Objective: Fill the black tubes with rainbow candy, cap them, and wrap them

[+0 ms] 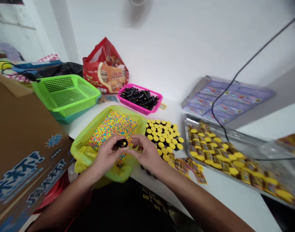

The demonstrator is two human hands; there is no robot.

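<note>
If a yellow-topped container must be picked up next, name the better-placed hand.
Probably the right hand: it is nearer the yellow-topped containers, while the left hand holds a small black container. Whether the right also holds something is unclear.

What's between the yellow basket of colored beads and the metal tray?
In the head view, a cluster of yellow-topped black containers stands there, with printed strips lying at its near end.

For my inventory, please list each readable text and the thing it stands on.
"术杯!": cardboard box, upper line, left end cut off.
"魔术杯!": same box, lower line.
Too blurred or small: fine print there, red printed bag, purple packaging, container labels, loose slips, yellow lettering on black clothing.
</note>
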